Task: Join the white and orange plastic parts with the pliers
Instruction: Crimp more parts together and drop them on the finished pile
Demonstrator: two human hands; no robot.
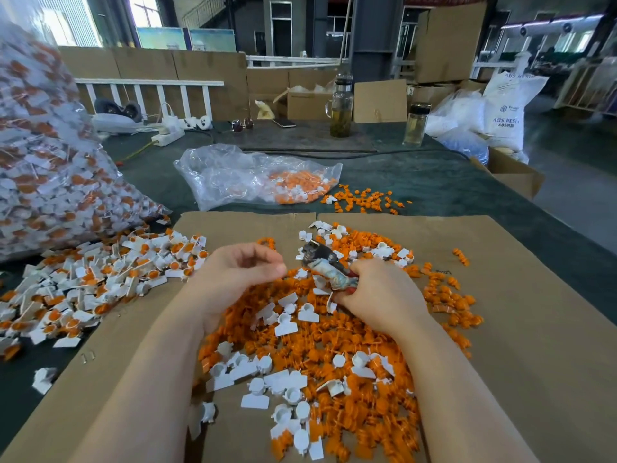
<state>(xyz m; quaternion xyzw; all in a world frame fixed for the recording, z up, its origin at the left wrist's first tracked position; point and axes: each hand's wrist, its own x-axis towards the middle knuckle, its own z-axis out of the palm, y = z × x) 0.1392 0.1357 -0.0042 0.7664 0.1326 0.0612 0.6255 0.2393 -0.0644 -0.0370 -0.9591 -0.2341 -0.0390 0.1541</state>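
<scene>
Over the flat brown cardboard sheet (500, 295), my right hand (384, 295) grips the dark tape-wrapped pliers (325, 265), their long axis running toward eleven o'clock. My left hand (233, 275) hovers at nine o'clock of them, fingers loosely curled; I cannot tell whether it pinches anything. Loose white tabbed plastic parts (287, 324) and orange ribbed plastic parts (334, 355) lie at six o'clock, nearer neither hand. Joined pieces (100, 279) heap far left.
</scene>
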